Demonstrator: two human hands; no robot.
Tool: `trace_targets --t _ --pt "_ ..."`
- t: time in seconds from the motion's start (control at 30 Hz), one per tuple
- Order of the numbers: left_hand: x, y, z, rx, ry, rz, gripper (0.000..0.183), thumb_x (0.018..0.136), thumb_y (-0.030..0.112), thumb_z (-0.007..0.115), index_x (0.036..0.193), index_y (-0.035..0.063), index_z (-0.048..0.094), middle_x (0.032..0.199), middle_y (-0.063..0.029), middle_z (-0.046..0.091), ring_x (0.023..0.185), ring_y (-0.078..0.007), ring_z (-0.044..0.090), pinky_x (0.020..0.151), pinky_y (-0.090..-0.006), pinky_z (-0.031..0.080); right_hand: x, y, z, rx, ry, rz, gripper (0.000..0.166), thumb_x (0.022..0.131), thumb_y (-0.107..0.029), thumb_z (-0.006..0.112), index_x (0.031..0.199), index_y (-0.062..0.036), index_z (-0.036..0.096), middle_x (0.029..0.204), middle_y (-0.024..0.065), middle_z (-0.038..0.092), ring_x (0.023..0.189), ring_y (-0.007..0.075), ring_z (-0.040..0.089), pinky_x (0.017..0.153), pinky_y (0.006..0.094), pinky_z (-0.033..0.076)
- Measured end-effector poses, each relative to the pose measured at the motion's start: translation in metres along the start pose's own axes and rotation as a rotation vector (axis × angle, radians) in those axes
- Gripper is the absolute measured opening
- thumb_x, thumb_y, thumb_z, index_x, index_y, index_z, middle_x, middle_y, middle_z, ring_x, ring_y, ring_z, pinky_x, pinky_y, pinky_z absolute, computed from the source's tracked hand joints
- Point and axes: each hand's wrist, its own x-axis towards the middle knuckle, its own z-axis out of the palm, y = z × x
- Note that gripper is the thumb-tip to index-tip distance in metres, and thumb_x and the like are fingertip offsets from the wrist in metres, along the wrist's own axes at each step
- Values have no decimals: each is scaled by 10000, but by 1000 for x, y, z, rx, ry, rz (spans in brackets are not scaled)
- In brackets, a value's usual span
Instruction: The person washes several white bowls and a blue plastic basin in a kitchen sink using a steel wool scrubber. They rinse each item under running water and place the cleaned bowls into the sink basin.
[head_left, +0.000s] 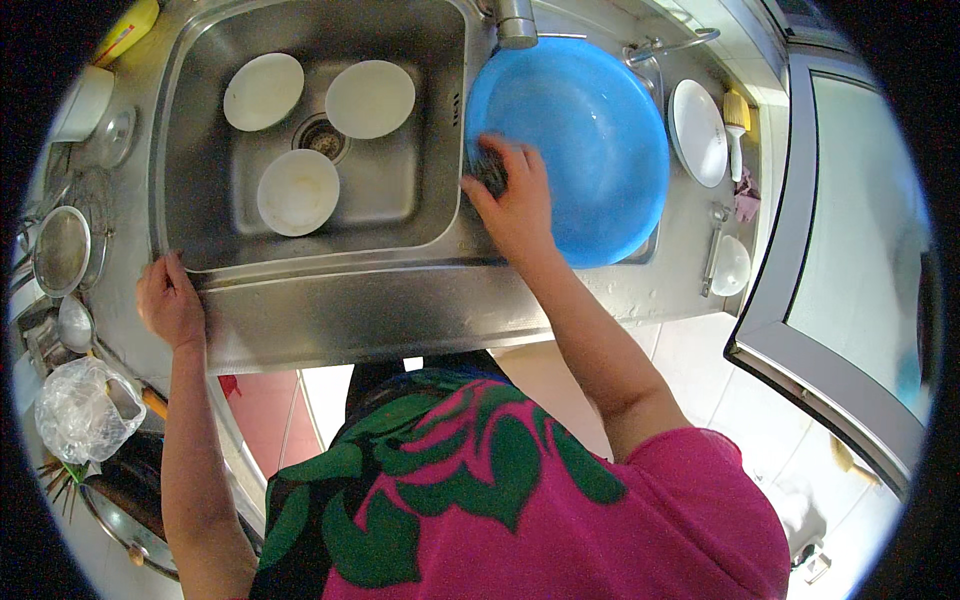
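Observation:
Three white dishes lie in the stainless steel sink (375, 217): one at the upper left (264, 92), one at the upper right (370, 100), one lower down (298, 193) with brownish marks. The drain (321, 137) shows between them. My right hand (517, 195) holds a dark scouring pad (491, 171) between thumb and fingers, over the left rim of a large blue plastic basin (592, 150). At the sink's lower left corner, my left hand (171, 296) rests on the counter edge with fingers curled; whether anything is inside them cannot be seen.
The faucet (516, 26) stands above the basin's upper left. On the right counter are a white plate (698, 133), a brush (736, 135) and a small bowl (730, 266). A strainer (61, 251), a ladle (76, 322) and a plastic bag (86, 412) lie left.

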Motion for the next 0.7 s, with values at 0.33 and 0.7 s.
trace_targets --t 0.33,0.7 --pt "2 2 -2 17 -34 -21 226 917 240 544 861 95 709 801 -78 636 759 -262 573 712 -374 451 109 82 40 164 471 186 388 751 -217 743 1069 -43 607 1025 168 599 986 340 564 889 420 447" --pt "-3 -2 -3 12 -53 -18 234 928 243 531 859 101 703 811 -67 644 775 -261 582 712 -382 457 -7 111 -88 -98 472 373 372 812 -164 696 1145 -22 609 1075 161 610 997 297 590 905 375 459"
